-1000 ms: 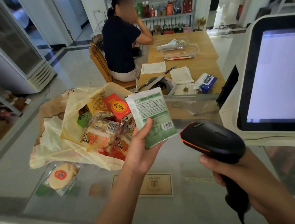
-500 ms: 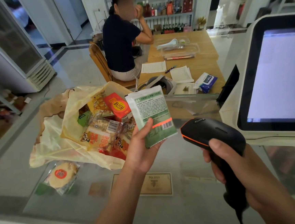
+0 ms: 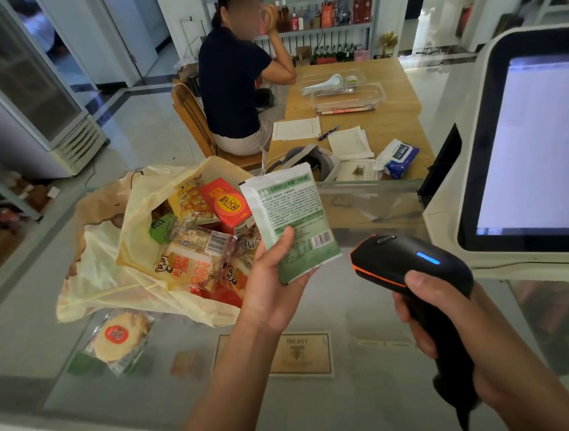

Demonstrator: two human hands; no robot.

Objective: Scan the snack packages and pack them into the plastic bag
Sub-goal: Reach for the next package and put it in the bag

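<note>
**Most Packets Bagged, One at the Scanner, One Left Out**

The green packet is held upright above the counter by the left hand. The thumb is pressed across its front and the fingers are hidden behind it. Its barcode is printed at the lower right corner. The scanner, at 4 o'clock of the packet, is aimed that way, near but not touching. The scanner's handle is clamped in the right hand, with fingers wrapped round it and one digit laid on the head. A blue light is lit on top of the scanner. Whether a read has been registered cannot be told, and nothing legible is shown on the screen at 2 o'clock.

At 9 o'clock of the green packet, the bag is laid on the counter with its mouth open toward the person. Several snacks are seen inside it, among them a red box and a clear cracker pack, so the greater part of the packing is judged done. Whether those were scanned cannot be told.

Two items are judged outstanding. The green packet is yet to be put into the bag. A round cracker is lying on the counter at 7 o'clock of the bag, just outside it, and is yet to be scanned and packed.
</note>
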